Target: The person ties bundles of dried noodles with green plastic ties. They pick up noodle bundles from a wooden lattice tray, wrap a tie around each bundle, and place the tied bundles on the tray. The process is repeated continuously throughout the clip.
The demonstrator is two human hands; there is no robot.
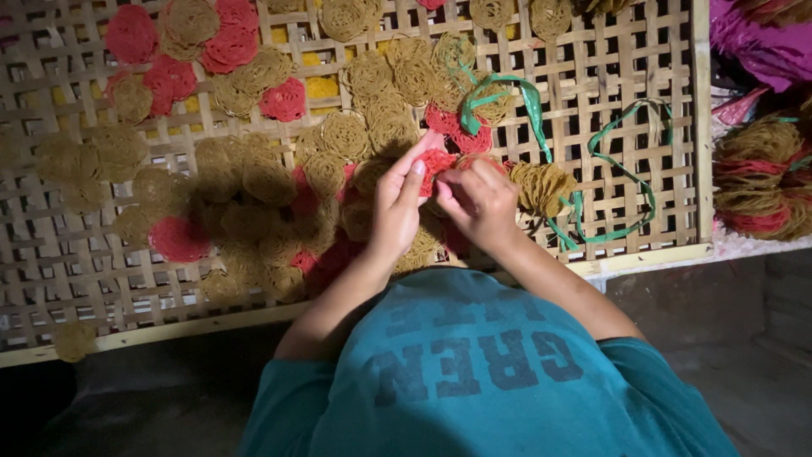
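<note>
Here both hands meet over the middle of a woven bamboo tray, and between them sits a red noodle disc. The left hand has its fingers stretched up along the disc's left edge, pressing against it; the right hand is curled, its fingertips pinching the disc's right side. So both are grasping the same red disc, held just above the tray's lattice.

Around the hands lie many more discs — tan discs in a loose spread, with other red discs scattered among them, thickest toward the tray's upper left. A green plastic strip loops across the tray just beyond the right hand, and its far end trails toward the tray's right rim. Just right of the right hand a small stack of tan discs lies against the strip.

As for progress, I judge the work well short of finished: off the tray's right edge sits a tied bundle of discs, tan with red bands, while most discs on the tray are loose and unsorted — only a few are gathered near the strip.
</note>
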